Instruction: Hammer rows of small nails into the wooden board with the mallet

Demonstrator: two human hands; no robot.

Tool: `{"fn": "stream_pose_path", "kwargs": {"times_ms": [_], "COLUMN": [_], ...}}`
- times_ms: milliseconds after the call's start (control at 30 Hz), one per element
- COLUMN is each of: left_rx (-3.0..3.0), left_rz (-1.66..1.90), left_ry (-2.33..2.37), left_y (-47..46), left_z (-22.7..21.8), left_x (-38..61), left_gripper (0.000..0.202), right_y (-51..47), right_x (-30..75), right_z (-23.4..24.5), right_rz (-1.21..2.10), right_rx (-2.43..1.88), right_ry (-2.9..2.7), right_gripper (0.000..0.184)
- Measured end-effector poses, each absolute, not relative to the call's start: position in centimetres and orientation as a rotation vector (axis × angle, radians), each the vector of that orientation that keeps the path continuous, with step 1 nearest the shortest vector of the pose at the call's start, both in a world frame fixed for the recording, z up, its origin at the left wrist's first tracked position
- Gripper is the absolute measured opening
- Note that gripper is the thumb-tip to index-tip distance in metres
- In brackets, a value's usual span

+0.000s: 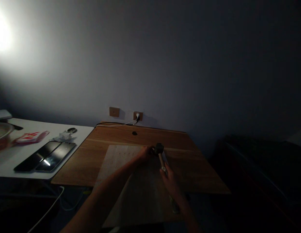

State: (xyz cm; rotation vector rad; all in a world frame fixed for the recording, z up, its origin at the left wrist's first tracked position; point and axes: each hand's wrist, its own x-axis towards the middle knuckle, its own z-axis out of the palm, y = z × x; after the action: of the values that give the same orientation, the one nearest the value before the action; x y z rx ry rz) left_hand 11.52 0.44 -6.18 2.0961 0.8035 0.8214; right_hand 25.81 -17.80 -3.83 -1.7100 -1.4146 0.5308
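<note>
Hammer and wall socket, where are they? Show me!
Hammer (pixel 159 149), head view, on its dark head.
Wall socket (pixel 141 116), head view, on its brown faceplate.

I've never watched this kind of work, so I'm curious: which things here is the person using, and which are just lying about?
In use: dark-headed hammer, right hand at its handle, left hand beside its head; pale mat beneath.
Lying about: two black phones, red-and-white packet, bowl, white cable.
</note>
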Motion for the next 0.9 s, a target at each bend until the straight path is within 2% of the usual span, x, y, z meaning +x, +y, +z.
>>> {"fn": "stream_pose_path", "kwargs": {"times_ms": [167, 300, 467, 767, 900], "left_rx": [2.101, 2.101, 2.083, 2.131, 2.106], "left_rz": [0.808, 0.859, 0.894, 0.787, 0.797], "left_ry": [0.810, 0.811, 0.797, 0.929, 0.869], "left_y": [0.5, 0.6, 0.8, 0.4, 0.5], "left_z": [-6.3, -6.7, -7.1, -6.1, -6.3], "left_x": [11.5, 11.6, 11.8, 11.7, 11.7], "left_gripper": [0.045, 0.039, 0.041, 0.043, 0.042], "right_y": [-17.9, -18.1, -18.3, -18.3, -18.3], "right_x": [25.8, 25.6, 25.3, 25.3, 25.3], "right_z": [-3.6, -3.0, -2.5, -2.5, -2.6], "right_rz": [0.494, 0.518, 0.547, 0.537, 0.527], "right_rx": [-1.707, -1.702, -1.732, -1.695, -1.717], "right_ry": [-1.413, -1.444, -1.427, -1.405, -1.410], "right_gripper": [0.066, 0.063, 0.071, 0.060, 0.063]}}
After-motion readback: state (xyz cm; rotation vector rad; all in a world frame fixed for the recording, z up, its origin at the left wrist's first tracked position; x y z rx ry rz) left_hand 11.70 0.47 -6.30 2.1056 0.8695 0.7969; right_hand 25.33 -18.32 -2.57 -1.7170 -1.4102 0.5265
